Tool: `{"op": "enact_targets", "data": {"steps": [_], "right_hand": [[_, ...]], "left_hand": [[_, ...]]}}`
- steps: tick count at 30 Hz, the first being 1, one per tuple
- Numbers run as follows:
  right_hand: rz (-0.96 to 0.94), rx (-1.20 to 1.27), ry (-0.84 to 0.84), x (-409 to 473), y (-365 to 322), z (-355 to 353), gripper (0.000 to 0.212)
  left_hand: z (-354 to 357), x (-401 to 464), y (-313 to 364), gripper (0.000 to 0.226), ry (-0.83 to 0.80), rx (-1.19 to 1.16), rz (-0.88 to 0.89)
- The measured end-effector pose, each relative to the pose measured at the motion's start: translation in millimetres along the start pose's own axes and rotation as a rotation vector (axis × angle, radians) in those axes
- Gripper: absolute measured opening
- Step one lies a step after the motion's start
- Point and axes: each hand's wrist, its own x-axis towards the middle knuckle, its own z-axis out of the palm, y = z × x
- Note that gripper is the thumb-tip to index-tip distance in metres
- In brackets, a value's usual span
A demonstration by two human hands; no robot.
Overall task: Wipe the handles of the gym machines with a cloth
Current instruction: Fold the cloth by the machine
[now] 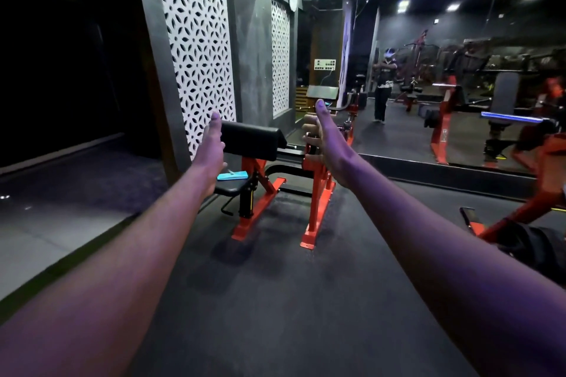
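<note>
At the far left of the frame lies a dark recess above a pale floor strip, and beside it stands a white lattice wall panel [199,49] in a grey surround. The left hand [211,150] reaches forward at centre frame, fingers straight and together, holding nothing, its edge overlapping the black arm pad [252,139] of a red-framed preacher curl machine [315,193]. Below that hand a folded blue cloth [232,175] lies flat on the machine's black seat [232,188], untouched. The right hand [327,144] is raised just right of the pad, thumb up and fingers loosely spread, gripping nothing; it seems to float in front of the machine's upper frame, though contact is hard to judge. Dark rubber floor [275,300] spreads open across the lower centre. A wall mirror [428,76] fills the upper right, and another red machine [539,193] crowds the right edge.
</note>
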Motion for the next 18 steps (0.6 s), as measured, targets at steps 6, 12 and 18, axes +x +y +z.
{"op": "enact_targets", "data": {"steps": [6,12,18], "right_hand": [[0.011,0.032,-0.012,113.9,44.1,29.3,0.081],[0.025,0.094,-0.015,251.8,96.4,41.5,0.082],[0.085,0.124,-0.026,385.9,148.2,46.0,0.081]], "left_hand": [[-12.7,110.6,-41.6,0.067,0.026,0.003,-0.005],[-16.0,245.5,-90.1,0.072,0.058,0.000,-0.033],[-18.8,370.5,-136.3,0.072,0.106,0.000,-0.071]]}}
